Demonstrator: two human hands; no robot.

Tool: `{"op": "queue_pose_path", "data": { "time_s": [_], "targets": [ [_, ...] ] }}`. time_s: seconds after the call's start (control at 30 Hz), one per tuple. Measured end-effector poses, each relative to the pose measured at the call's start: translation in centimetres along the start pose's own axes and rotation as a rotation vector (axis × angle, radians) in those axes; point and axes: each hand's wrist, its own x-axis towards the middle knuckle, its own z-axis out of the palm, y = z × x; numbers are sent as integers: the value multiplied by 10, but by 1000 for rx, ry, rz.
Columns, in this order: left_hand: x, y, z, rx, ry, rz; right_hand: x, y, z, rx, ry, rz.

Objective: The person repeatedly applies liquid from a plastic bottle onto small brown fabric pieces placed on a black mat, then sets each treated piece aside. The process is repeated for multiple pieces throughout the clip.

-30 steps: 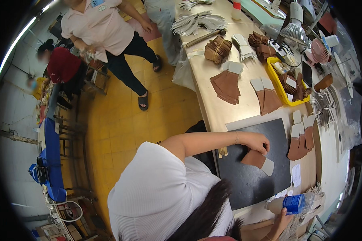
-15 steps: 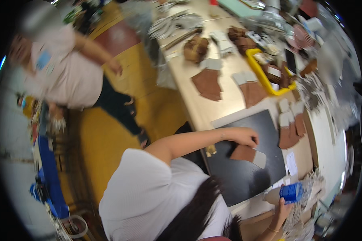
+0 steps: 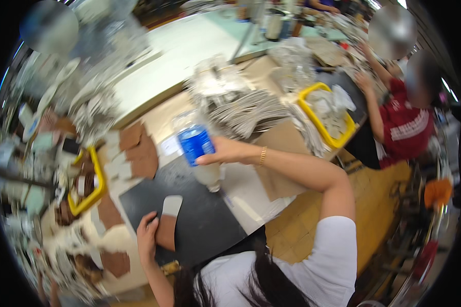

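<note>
My right hand [image 3: 229, 151] is closed around a clear plastic bottle [image 3: 195, 146] with a blue label. The bottle is tilted, its narrow end toward a dark mat [image 3: 210, 217] on the table. On the mat lies a flat brown piece with a pale grey end [image 3: 167, 230]; its material cannot be told. Beside its left edge is my left hand [image 3: 147, 236], fingers loosely bent and a little apart, with nothing visible held in them. Whether the fingertips touch the piece is unclear.
Similar brown and grey pieces [image 3: 140, 151] lie beyond and left of the mat. A yellow basket [image 3: 101, 184] stands left, another yellow basket [image 3: 351, 134] right. Stacked greyish sheets [image 3: 251, 112] lie beyond. A co-worker in a red shirt [image 3: 407, 123] is at the far right.
The view has swung to the right. My right hand has brought the bottle from the mat's far side to above it. My left hand stays near the brown piece, its fingers looser.
</note>
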Motion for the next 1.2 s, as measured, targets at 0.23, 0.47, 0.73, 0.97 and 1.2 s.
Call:
{"op": "queue_pose_path", "data": {
  "time_s": [0.23,0.47,0.73,0.97,1.2],
  "targets": [
    [-1,16,6,-129,-89,-95,-2,2,-5,25,30,-102],
    [4,9,1,-115,-110,-63,5,8,-11,25,33,-151],
    [1,11,2,-104,-124,-56,2,4,-20,129,55,-200],
    [8,5,-7,-69,-169,-78,6,8,-22,142,57,-226],
    [-1,12,2,-86,-101,-57,0,4,-17,156,42,-203]
  ]
}}
